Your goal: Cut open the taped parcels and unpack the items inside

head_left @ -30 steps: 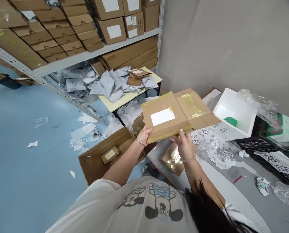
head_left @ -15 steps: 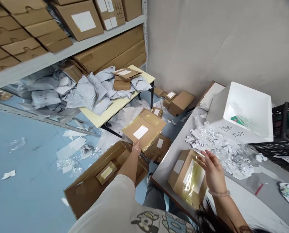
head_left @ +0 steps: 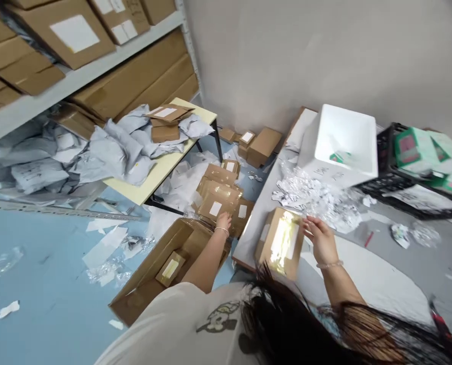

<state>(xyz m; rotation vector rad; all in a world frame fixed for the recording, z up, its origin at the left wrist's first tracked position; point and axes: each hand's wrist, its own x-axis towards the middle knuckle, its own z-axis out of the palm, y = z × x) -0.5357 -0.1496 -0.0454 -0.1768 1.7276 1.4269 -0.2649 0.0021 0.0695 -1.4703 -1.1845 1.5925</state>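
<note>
My left hand (head_left: 224, 221) reaches down to the near edge of a flat cardboard box (head_left: 223, 198) with a white label, its fingers closed on that edge. That box lies low, over other cartons beside the grey table. My right hand (head_left: 319, 235) is at the right side of a taped carton (head_left: 283, 238) with shiny yellow tape, fingers apart, fingertips at its upper edge. This carton rests near the edge of the grey table (head_left: 251, 228). A large open cardboard box (head_left: 135, 299) stands on the floor with a small labelled box (head_left: 170, 268) inside.
A white foam bin (head_left: 313, 147), crumpled plastic (head_left: 317, 197) and a black crate (head_left: 385, 177) are on the right table. Grey mailer bags (head_left: 112, 152) cover part of a yellow table (head_left: 135, 191). Shelves (head_left: 77, 78) with boxes stand left. Scraps litter the blue floor.
The flat box in my left hand has gone down and away from me onto the cartons. The view has shifted right. My right hand remains beside the taped carton.
</note>
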